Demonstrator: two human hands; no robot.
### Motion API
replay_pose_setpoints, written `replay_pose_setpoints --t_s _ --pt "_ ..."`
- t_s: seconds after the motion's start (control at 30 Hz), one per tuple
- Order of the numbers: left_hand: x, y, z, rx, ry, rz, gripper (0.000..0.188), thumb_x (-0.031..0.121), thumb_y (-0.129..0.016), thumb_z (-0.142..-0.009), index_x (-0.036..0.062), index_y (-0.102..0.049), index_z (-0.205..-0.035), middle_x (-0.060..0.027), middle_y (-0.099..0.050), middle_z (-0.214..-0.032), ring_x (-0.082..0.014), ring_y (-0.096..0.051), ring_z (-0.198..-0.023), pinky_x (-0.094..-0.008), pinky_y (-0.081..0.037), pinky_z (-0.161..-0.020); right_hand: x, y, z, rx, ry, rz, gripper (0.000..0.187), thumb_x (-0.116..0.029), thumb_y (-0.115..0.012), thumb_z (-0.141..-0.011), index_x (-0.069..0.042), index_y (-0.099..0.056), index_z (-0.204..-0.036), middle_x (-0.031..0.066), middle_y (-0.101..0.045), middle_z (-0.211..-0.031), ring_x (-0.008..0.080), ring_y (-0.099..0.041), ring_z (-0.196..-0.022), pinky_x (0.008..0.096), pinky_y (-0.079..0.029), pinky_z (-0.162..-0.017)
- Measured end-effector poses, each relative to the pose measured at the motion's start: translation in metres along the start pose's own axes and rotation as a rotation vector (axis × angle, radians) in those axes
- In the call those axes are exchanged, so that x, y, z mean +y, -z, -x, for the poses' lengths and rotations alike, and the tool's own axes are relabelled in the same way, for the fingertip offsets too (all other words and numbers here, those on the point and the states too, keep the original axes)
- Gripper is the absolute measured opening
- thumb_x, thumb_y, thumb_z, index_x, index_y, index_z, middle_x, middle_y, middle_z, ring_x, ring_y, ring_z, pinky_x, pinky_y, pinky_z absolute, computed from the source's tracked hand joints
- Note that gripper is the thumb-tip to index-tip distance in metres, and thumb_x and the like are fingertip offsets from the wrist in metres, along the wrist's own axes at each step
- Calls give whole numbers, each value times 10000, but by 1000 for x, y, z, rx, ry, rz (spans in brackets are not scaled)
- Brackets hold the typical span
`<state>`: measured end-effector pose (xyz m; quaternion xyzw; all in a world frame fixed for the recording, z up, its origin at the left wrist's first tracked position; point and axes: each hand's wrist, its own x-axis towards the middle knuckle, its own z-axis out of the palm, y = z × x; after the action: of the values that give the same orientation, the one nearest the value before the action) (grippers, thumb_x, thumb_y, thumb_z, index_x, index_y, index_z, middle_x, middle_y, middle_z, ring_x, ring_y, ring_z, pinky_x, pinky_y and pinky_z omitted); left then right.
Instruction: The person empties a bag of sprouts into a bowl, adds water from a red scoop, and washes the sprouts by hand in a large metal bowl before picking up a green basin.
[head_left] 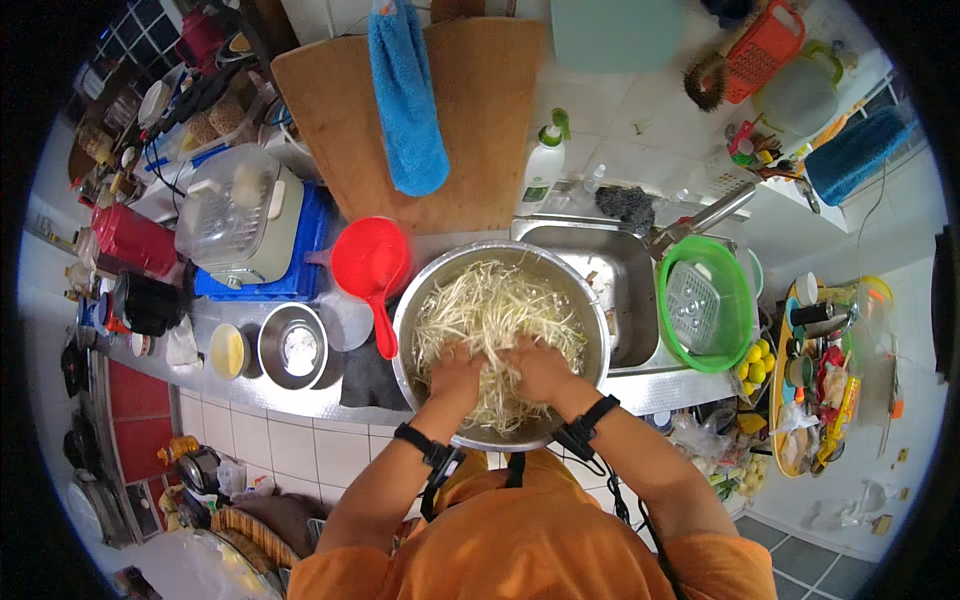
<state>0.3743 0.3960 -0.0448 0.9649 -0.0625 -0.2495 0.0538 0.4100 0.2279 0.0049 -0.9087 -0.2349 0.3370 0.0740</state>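
Note:
A large round steel basin [403, 340] stands on the counter's front edge, right before me. Pale, thin bean sprouts [497, 300] are heaped in it, with what looks like water around them. My left hand [457, 374] is sunk into the near left of the heap, its fingers curled in and partly hidden by strands. Close beside it on the right, my right hand [541, 372] grips into the same heap, fingertips covered. Some sprouts bunch up between the two hands. Both wrists wear black bands.
Left of the basin lie a red dipper [371, 258], a small steel bowl [293, 346] and a lidded appliance [240, 215] on a blue crate. At right are the sink [632, 340] and a green basket [748, 310]. A wooden board [490, 120] leans behind, a blue towel [408, 110] before it.

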Motion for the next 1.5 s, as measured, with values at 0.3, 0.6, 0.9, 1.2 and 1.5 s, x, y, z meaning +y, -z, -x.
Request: replay_pose_setpoints --t_s 0.3,0.6,0.9,1.2,1.5 --pt "-10 5 2 133 27 176 551 76 -622 -686 199 -486 -1205 -130 -353 -1298 -366 -404 -1145 -434 -399 -899 15 -11 3 146 -133 4 629 -132 -602 -714 -234 -403 -1301 137 -371 -1328 330 -436 -1150 385 -420 -904" --pt "-34 25 34 263 -84 471 638 137 -677 -685 103 -400 -1258 -187 -284 -1350 -382 -347 -1201 -401 -335 -983 43 -11 36 360 -64 -326 511 -172 -624 -691 -165 -522 -1192 109 -478 -1204 313 -505 -1053 372 -423 -891" --pt "-31 -11 -37 -54 365 1571 1013 467 -621 -735 64 26 -1403 -208 -175 -1426 -345 -251 -1286 -423 -265 -1011 43 -29 -40 259 -475 -1091 1074 -470 -701 -697 61 -51 -1367 256 -296 -1357 290 -344 -1239 330 -317 -994" --pt "-24 26 -6 -248 185 1761 856 310 -642 -785 77 -93 -1398 -165 -335 -1337 -248 -387 -1189 -352 -382 -915 2 7 -8 244 -241 -1440 936 -283 -767 -674 50 -204 -1344 159 -447 -1246 215 -445 -1120 306 -351 -946" --pt "-1 93 31 128 -112 1649 687 145 -659 -783 55 -242 -1321 -129 -410 -1245 -214 -432 -1103 -324 -401 -882 9 33 20 614 242 -1236 819 -285 -759 -674 31 -331 -1297 194 -407 -1272 267 -397 -1175 345 -316 -990"
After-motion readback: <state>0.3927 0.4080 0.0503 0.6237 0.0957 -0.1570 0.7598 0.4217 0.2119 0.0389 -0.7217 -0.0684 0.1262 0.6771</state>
